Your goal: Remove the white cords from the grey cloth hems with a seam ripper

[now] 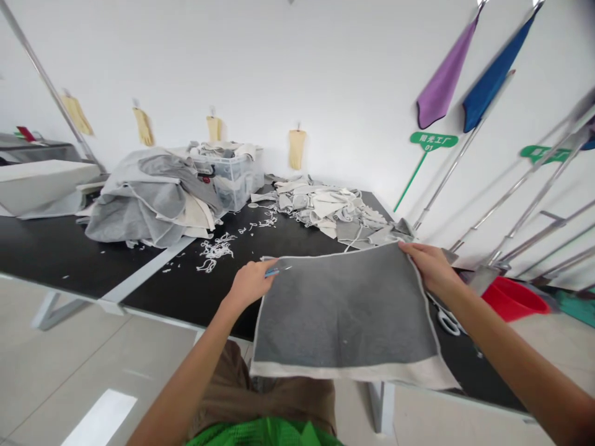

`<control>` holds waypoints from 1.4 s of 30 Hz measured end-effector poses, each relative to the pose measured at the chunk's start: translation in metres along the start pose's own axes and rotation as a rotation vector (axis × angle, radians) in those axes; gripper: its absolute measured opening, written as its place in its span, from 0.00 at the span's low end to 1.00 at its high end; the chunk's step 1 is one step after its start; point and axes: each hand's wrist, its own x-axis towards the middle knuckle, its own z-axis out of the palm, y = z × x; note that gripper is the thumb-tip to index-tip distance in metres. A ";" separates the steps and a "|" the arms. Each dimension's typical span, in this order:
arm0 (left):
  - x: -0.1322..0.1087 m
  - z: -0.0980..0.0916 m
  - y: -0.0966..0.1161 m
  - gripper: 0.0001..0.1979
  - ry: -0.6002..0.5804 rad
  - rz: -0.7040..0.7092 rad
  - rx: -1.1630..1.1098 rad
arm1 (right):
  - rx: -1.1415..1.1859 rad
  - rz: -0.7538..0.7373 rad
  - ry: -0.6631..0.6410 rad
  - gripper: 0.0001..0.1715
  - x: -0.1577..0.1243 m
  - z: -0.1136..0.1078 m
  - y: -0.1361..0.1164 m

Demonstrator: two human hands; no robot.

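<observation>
A grey rectangular cloth (344, 310) with pale edging is stretched between my hands over the table's front edge. Its lower border is a white strip that hangs past the edge. My left hand (251, 284) is closed at the upper left corner, and a small blue tool with a metal tip, like thread snips (273, 271), pokes out of its fingers. My right hand (430, 267) pinches the upper right corner. White-handled scissors (449, 322) lie on the table beside the cloth, partly under my right forearm.
On the black table (153, 297) lie a heap of grey cloths (139, 204), white thread scraps (216, 248) and a pile of grey and white pieces (325, 204). A clear plastic bin (237, 176) stands behind. Poles lean at right near a red basin (515, 299).
</observation>
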 end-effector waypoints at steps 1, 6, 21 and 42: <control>-0.003 0.010 -0.003 0.20 -0.050 0.012 0.002 | -0.076 0.058 -0.016 0.17 0.005 0.002 0.019; -0.010 0.040 -0.010 0.21 -0.269 0.089 0.003 | -0.366 -0.003 -0.044 0.25 0.018 0.008 0.086; 0.049 0.049 -0.017 0.25 -0.356 0.045 0.330 | -0.054 0.056 -0.084 0.22 0.038 0.005 0.146; 0.100 0.004 0.103 0.18 -0.354 0.360 -0.307 | -0.253 -0.029 -0.175 0.20 0.076 -0.001 0.166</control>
